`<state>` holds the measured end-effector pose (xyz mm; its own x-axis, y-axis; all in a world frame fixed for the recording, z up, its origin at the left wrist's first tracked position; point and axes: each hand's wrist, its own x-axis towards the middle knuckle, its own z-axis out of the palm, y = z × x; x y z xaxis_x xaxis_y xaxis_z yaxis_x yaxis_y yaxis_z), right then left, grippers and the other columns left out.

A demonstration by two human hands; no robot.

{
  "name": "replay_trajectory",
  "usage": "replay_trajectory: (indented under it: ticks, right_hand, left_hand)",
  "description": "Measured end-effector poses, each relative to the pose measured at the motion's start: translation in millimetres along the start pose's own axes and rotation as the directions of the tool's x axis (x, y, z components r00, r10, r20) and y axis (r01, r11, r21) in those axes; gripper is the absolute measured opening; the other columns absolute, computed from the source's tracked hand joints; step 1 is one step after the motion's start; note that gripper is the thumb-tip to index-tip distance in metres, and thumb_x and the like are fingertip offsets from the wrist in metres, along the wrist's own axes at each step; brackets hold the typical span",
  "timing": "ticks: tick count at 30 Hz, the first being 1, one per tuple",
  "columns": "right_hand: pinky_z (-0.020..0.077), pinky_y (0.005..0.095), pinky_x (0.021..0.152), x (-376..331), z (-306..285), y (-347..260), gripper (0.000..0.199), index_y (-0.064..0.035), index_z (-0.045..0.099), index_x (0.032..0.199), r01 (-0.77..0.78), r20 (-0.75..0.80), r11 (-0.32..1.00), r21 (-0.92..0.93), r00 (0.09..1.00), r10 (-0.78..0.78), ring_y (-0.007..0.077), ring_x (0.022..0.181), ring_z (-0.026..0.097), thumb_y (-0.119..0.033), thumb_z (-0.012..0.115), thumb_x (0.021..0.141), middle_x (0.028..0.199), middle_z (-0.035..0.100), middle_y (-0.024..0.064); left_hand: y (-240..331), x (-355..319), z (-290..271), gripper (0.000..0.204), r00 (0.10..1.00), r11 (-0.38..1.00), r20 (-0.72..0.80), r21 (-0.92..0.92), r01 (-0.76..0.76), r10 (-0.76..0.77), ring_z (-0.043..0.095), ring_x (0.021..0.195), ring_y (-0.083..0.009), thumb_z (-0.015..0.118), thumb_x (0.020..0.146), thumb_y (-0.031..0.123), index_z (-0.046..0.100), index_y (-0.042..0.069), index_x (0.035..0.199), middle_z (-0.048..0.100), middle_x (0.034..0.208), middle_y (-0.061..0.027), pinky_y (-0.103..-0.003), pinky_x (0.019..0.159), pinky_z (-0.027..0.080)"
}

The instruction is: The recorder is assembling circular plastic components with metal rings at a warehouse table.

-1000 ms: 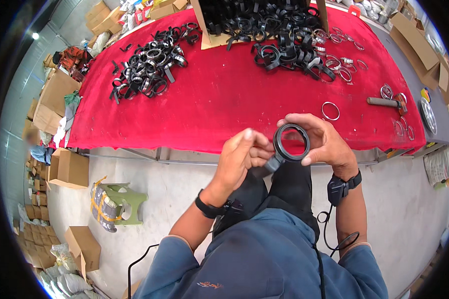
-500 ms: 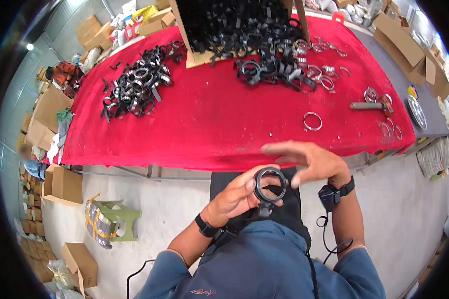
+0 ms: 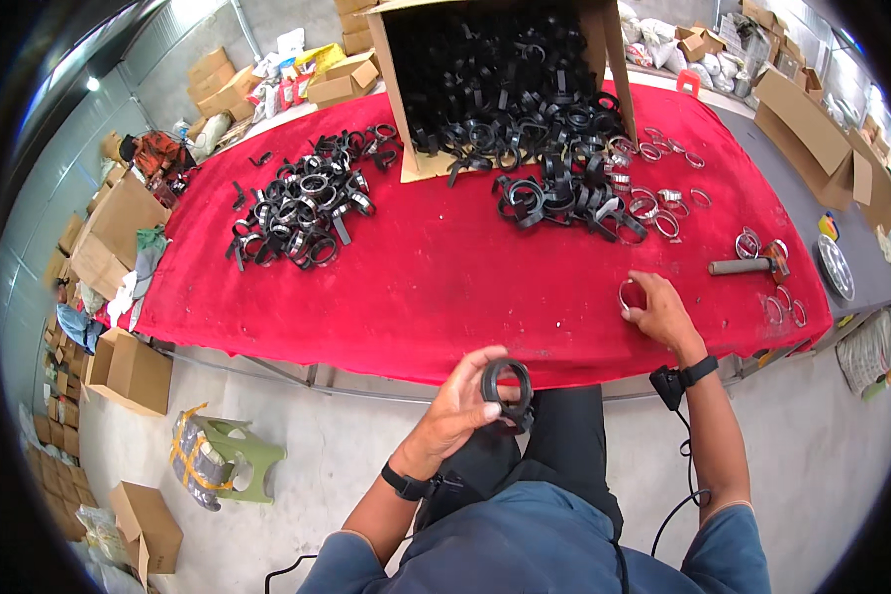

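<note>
Just in front of the table's near edge, my left hand [image 3: 444, 421] holds a black ring with a small tab [image 3: 489, 380], thumb and fingers closed on its side. My right hand [image 3: 667, 315] reaches over the red cloth and pinches a thin silver metal ring [image 3: 623, 296] between thumb and fingers. That ring is partly hidden by the fingers. A pile of black rings with silver inner bands [image 3: 307, 210] lies at the left of the table. Loose black rings [image 3: 554, 198] spill from a cardboard box [image 3: 620, 74] at the far middle.
Several silver rings [image 3: 667, 226] lie beside the box's spill. A hammer [image 3: 741, 266] rests on the red cloth [image 3: 416, 287] to the right, near more rings. A green plastic stool [image 3: 252, 460] and open cartons [image 3: 129, 371] stand on the floor at left.
My right hand has moved away from the black ring, forward and right, onto the silver ring on the table. My left hand still holds the black ring, a little lower and further left.
</note>
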<state>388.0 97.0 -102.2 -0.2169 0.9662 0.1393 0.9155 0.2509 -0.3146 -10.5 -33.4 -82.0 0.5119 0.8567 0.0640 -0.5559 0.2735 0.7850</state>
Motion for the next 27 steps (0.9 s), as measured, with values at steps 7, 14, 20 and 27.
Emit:
replay_trajectory:
  ticks: [7,14,20,27]
  right_hand:
    - [0.0596,0.046,0.099,-20,-32,-108,0.082,-0.0105,0.032,0.168,-0.196,0.044,-0.489,0.85,0.951,-0.305,0.0448,0.137,0.061,-0.041,0.072,0.104,0.154,0.053,0.0343]
    - [0.0579,0.0528,0.101,-45,-21,-151,0.084,-0.0153,0.034,0.168,-0.26,-0.002,-0.646,0.718,0.927,-0.375,0.0524,0.145,0.051,-0.044,0.074,0.101,0.159,0.044,0.0386]
    - [0.051,0.0598,0.116,-53,-25,-165,0.08,-0.0142,0.049,0.159,-0.132,-0.055,-0.442,0.887,0.921,-0.385,0.0515,0.147,0.049,-0.027,0.087,0.089,0.158,0.048,0.0352]
    - [0.0508,0.058,0.117,-60,-30,-178,0.087,-0.0063,0.049,0.156,-0.119,-0.019,-0.349,0.929,0.93,-0.366,0.0491,0.147,0.051,-0.012,0.091,0.079,0.157,0.049,0.0343]
  left_hand:
    - [16,6,1,0.097,0.994,0.995,-0.087,0.086,-0.053,0.061,0.063,0.136,-0.0424,0.086,0.094,0.026,0.027,0.008,0.169,0.051,0.155,-0.0246,-0.037,0.081,0.069]
    - [26,0,14,0.089,0.991,0.994,-0.075,0.027,-0.106,0.108,0.057,0.143,-0.0438,0.08,0.098,0.024,0.027,0.009,0.169,0.046,0.16,-0.0273,-0.048,0.096,0.065]
    - [30,-4,11,0.086,0.985,0.987,-0.067,0.036,-0.156,0.158,0.057,0.142,-0.0396,0.081,0.099,0.027,0.031,0.004,0.166,0.048,0.154,-0.0206,-0.046,0.096,0.066]
    - [36,-5,11,0.098,0.981,0.986,-0.118,0.079,-0.145,0.153,0.055,0.144,-0.0447,0.088,0.091,0.026,0.029,0.001,0.166,0.045,0.16,-0.03,-0.051,0.1,0.063]
